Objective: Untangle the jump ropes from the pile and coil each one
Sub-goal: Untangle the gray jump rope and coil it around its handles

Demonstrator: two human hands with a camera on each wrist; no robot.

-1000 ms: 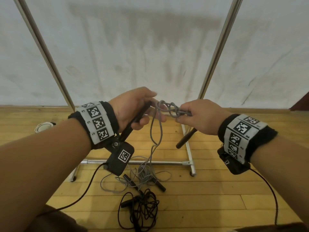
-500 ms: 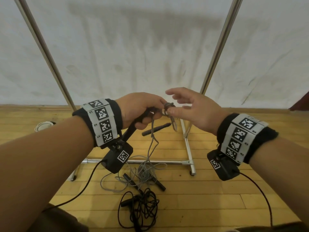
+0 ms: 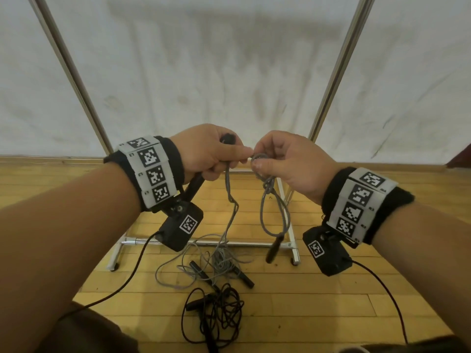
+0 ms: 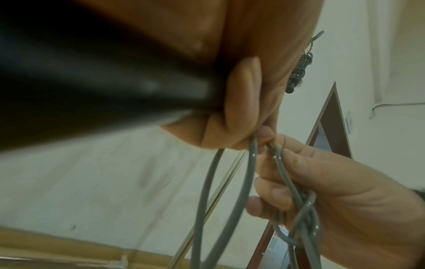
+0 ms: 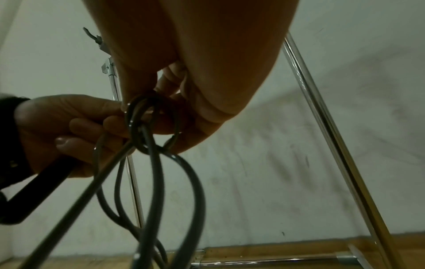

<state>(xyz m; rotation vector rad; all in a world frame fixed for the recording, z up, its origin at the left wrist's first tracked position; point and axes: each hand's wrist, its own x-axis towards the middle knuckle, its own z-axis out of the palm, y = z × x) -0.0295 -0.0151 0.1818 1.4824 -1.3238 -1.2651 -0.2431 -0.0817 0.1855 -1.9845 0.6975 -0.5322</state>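
A grey jump rope [image 3: 230, 200] is held up between both hands. My left hand [image 3: 211, 154] grips its black handle [image 3: 193, 186] and pinches the cord [image 4: 251, 158] at the fingertips. My right hand [image 3: 283, 161] pinches a small knotted loop [image 3: 258, 161] of the same cord [image 5: 149, 127]. Below that loop hangs a longer loop [image 3: 274, 212] ending in the second black handle [image 3: 272, 248], which dangles free. The rest of the grey cord trails down to a tangle [image 3: 219, 263] on the floor. A black jump rope [image 3: 219, 312] lies bunched in front of it.
A chrome rack frame [image 3: 204, 242] stands on the wooden floor behind the pile, its slanted poles [image 3: 334, 70] rising against a white sheet. Black cables [image 3: 382, 289] run from both wrist cameras. A white coiled cord [image 3: 51, 180] lies far left.
The second handle, held by my right hand a second ago and swinging free half a second ago, now hangs straight down. My right hand has closed back onto the knotted loop.
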